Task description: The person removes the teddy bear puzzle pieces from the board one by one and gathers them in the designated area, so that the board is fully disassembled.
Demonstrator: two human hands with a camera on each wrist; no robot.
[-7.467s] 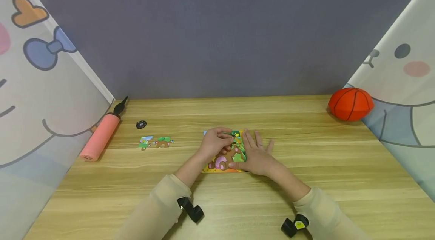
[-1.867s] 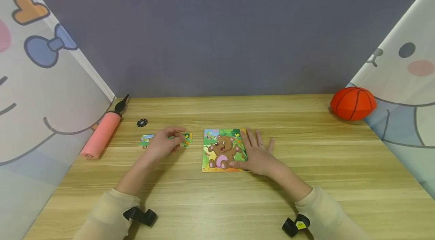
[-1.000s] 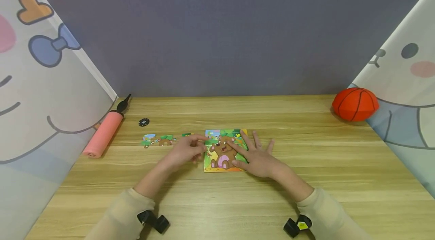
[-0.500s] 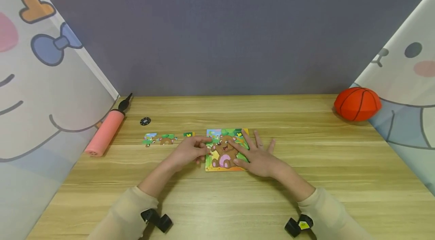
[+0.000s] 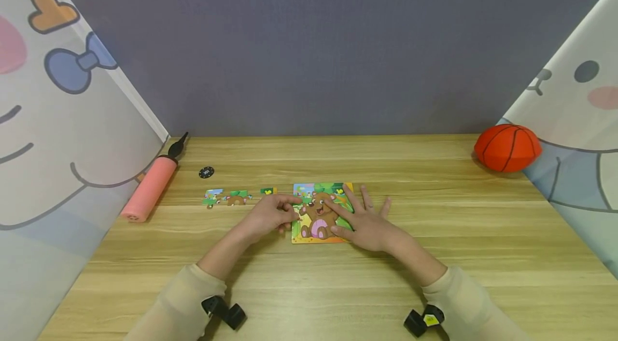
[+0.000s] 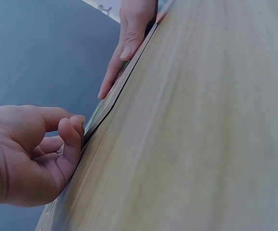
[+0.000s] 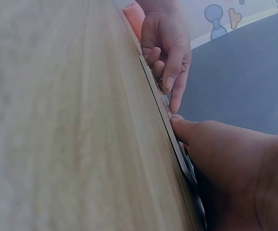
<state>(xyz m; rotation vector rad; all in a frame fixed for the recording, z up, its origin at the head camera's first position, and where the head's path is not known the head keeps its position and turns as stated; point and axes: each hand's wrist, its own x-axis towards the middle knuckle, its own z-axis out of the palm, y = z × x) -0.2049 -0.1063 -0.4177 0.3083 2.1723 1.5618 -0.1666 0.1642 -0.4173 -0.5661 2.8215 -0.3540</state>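
A square jigsaw puzzle (image 5: 319,229) with a brown cartoon bear lies flat at the middle of the table. My left hand (image 5: 270,216) is at its left edge, thumb and index finger pinching there; the other fingers curl under. On the right side of the puzzle rests my right hand (image 5: 370,225), fingers spread and thumb on the picture. Loose puzzle pieces (image 5: 236,198) lie to the left, and a separate corner piece (image 5: 268,191) sits just behind my left hand. In the left wrist view, my left hand's fingertips (image 6: 76,119) meet the puzzle's thin edge.
A pink hand pump (image 5: 152,186) with a black nozzle lies along the left wall. Near it is a round black chip (image 5: 206,172). A red ball with black lines (image 5: 508,148) sits at the back right. A grey panel (image 5: 318,46) closes off the back.
My left hand has gone from over the puzzle to the loose pieces, then back to the puzzle's left edge. A corner piece now lies beside the others. My right hand has barely moved.
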